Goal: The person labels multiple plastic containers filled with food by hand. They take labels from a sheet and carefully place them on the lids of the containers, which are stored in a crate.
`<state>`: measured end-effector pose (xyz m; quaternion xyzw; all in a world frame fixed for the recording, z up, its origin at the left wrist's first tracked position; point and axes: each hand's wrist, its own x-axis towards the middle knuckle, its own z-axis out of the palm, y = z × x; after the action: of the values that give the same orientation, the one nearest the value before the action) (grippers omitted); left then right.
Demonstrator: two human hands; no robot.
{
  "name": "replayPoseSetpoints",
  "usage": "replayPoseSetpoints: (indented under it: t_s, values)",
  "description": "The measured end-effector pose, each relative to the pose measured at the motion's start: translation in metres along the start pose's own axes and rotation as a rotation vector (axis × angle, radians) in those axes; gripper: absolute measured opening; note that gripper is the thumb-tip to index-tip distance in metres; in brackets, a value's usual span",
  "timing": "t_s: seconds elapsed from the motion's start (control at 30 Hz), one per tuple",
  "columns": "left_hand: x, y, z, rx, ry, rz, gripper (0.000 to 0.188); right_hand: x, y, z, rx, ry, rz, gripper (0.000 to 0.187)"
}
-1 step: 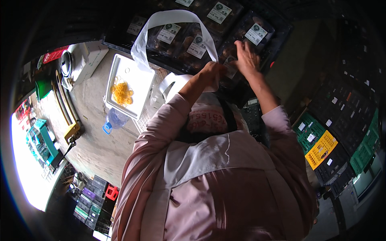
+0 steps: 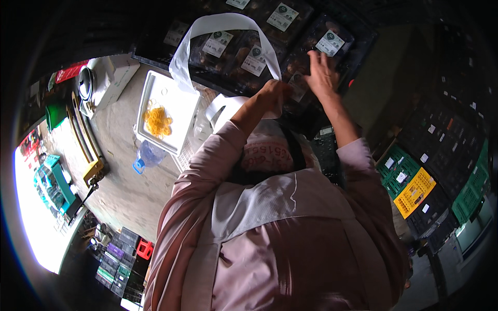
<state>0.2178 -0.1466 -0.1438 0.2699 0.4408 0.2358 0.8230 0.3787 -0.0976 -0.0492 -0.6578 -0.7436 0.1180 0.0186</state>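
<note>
A dark crate [image 2: 373,36] in front of me holds several clear-lidded packs of brownish round contents with white-and-green labels. My left hand [image 2: 271,94] is closed on a white band [image 2: 223,22], which arches in a wide loop over the packs; its lower end curls beside my wrist. My right hand [image 2: 323,78] hovers at the right-hand pack [image 2: 316,39], fingers apart and stretched toward its label, holding nothing that I can see. Whether the fingertips touch the pack cannot be told. Shadow hides the fingertips of my left hand.
At my left stands a white tray [image 2: 148,98] with yellow rubber bands [image 2: 157,122], beside a clear bottle with a blue cap [image 2: 139,165]. A yellow pallet truck [image 2: 93,168] is further left. Stacked black, green and yellow crates [image 2: 415,193] stand on the right.
My right hand has shifted very slightly to the right over the pack. The left hand and the white band look the same.
</note>
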Motion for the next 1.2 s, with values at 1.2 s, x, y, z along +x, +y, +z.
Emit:
replayPoseSetpoints:
  t_s: [1.2]
  values:
    - [-0.092, 0.094, -0.058, 0.529, 0.131, 0.464, 0.017, -0.180, -0.024, -0.049, 1.870, 0.707, 0.797, 0.060]
